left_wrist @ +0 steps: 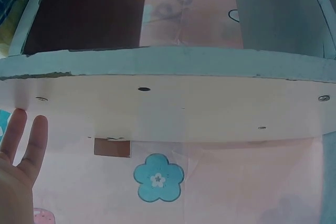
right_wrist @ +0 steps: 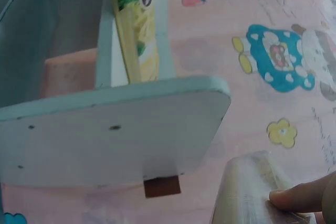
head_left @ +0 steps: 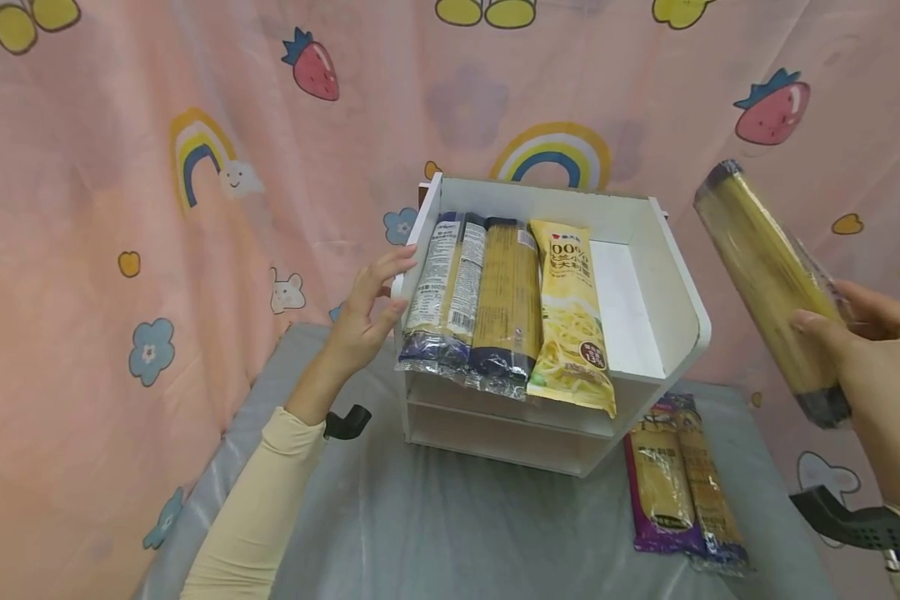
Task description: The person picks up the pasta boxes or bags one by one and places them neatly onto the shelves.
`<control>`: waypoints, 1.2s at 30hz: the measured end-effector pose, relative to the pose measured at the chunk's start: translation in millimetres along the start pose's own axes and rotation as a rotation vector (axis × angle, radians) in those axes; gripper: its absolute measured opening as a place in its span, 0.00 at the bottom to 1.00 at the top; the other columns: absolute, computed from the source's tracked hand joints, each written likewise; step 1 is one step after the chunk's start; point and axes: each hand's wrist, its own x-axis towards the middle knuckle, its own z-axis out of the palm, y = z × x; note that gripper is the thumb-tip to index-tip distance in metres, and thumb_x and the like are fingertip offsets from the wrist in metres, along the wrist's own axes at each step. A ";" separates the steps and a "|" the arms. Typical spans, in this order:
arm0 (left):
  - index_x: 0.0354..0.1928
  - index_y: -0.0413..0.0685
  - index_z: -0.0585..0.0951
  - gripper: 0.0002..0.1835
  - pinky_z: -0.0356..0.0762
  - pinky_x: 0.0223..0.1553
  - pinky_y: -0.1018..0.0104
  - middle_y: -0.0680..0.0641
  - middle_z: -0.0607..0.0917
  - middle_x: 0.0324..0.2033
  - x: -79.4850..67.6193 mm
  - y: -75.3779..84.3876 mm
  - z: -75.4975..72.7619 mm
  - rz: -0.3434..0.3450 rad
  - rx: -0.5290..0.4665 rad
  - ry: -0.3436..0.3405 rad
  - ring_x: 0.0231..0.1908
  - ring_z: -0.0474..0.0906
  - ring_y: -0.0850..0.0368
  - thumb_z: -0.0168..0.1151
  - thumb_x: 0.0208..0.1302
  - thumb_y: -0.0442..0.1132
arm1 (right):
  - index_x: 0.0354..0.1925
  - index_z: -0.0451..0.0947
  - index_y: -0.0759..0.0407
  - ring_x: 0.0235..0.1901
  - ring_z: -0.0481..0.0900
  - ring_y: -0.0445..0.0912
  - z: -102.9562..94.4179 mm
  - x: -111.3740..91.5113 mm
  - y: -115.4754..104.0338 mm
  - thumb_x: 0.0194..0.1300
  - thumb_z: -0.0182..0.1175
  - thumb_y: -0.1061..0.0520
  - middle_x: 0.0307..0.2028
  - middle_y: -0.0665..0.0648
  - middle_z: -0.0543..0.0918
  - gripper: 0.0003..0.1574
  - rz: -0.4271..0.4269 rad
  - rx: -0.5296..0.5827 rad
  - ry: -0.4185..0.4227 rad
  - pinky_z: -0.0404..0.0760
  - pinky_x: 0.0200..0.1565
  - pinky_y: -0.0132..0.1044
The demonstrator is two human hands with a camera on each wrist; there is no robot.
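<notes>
On the right, my right hand (head_left: 885, 358) grips a clear pack of spaghetti (head_left: 772, 283) with dark ends, tilted in the air beside a white shelf unit (head_left: 678, 292). The right wrist view shows the thumb pressed on the pack (right_wrist: 244, 187). My left hand (head_left: 360, 317) touches the unit's left side with its fingers extended. Side by side on the sloping top tier lie a pasta pack with a printed white label (head_left: 444, 283), a clear spaghetti pack (head_left: 506, 300) with dark ends and a yellow pasta bag (head_left: 570, 312). Bare white shelf shows right of the bag.
Below the top tier are lower compartments (head_left: 495, 433). Right of the unit, a purple-edged noodle pack (head_left: 663, 483) and another pasta pack (head_left: 708, 492) lie on the grey cloth (head_left: 450, 533). A pink patterned curtain (head_left: 390, 125) hangs behind.
</notes>
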 end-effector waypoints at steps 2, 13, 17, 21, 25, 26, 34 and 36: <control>0.67 0.46 0.68 0.32 0.71 0.53 0.63 0.44 0.67 0.72 0.2 -0.1 0.1 -0.002 0.006 -0.003 0.63 0.64 0.53 0.45 0.74 0.61 | 0.66 0.74 0.41 0.36 0.71 0.29 1.5 -1.3 -7.9 0.61 0.69 0.55 0.40 0.29 0.73 0.35 -0.013 0.011 -0.010 0.70 0.25 0.15; 0.67 0.45 0.67 0.28 0.72 0.53 0.64 0.43 0.66 0.72 0.1 -1.8 0.3 0.020 -0.021 0.005 0.65 0.63 0.54 0.48 0.75 0.55 | 0.60 0.80 0.45 0.39 0.74 0.33 13.7 1.0 -54.5 0.54 0.74 0.57 0.41 0.40 0.76 0.34 -0.023 0.345 -0.098 0.74 0.22 0.19; 0.67 0.45 0.67 0.27 0.73 0.53 0.64 0.43 0.66 0.73 -0.1 -0.5 -0.4 0.014 -0.019 0.003 0.65 0.63 0.54 0.48 0.75 0.54 | 0.62 0.78 0.44 0.45 0.72 0.38 19.7 -1.7 -62.0 0.55 0.73 0.52 0.46 0.42 0.73 0.35 -0.003 0.386 -0.204 0.77 0.24 0.21; 0.67 0.45 0.68 0.29 0.72 0.53 0.63 0.44 0.66 0.73 0.1 0.6 -0.6 0.012 -0.015 -0.002 0.65 0.63 0.52 0.47 0.75 0.57 | 0.62 0.78 0.45 0.48 0.72 0.41 27.8 -5.7 -64.1 0.55 0.72 0.52 0.50 0.43 0.72 0.35 0.054 0.464 -0.301 0.82 0.28 0.24; 0.67 0.45 0.68 0.31 0.71 0.53 0.61 0.44 0.66 0.73 0.4 1.2 -0.7 0.014 -0.008 -0.005 0.64 0.64 0.51 0.47 0.74 0.60 | 0.58 0.81 0.46 0.46 0.72 0.41 35.2 -7.3 -63.8 0.54 0.73 0.58 0.45 0.46 0.73 0.31 0.098 0.572 -0.312 0.83 0.30 0.26; 0.67 0.45 0.68 0.31 0.71 0.53 0.61 0.44 0.66 0.73 0.3 1.1 -0.7 0.013 -0.007 -0.004 0.64 0.64 0.52 0.47 0.74 0.60 | 0.57 0.82 0.47 0.44 0.73 0.40 36.0 -7.3 -63.2 0.55 0.72 0.60 0.43 0.46 0.73 0.30 0.099 0.596 -0.314 0.82 0.30 0.26; 0.67 0.46 0.67 0.30 0.72 0.53 0.59 0.44 0.66 0.73 -0.6 3.5 -1.2 -0.009 -0.009 -0.001 0.64 0.63 0.53 0.46 0.74 0.60 | 0.55 0.83 0.50 0.32 0.76 0.38 34.1 -15.9 -67.3 0.60 0.67 0.67 0.34 0.48 0.77 0.25 -0.002 0.657 -0.326 0.80 0.28 0.25; 0.67 0.46 0.67 0.30 0.72 0.53 0.59 0.44 0.66 0.73 -0.7 4.1 -1.1 -0.010 -0.006 -0.002 0.64 0.63 0.53 0.46 0.74 0.60 | 0.53 0.84 0.54 0.31 0.75 0.40 32.7 -20.6 -76.2 0.63 0.62 0.70 0.33 0.49 0.79 0.22 -0.076 0.681 -0.250 0.78 0.27 0.25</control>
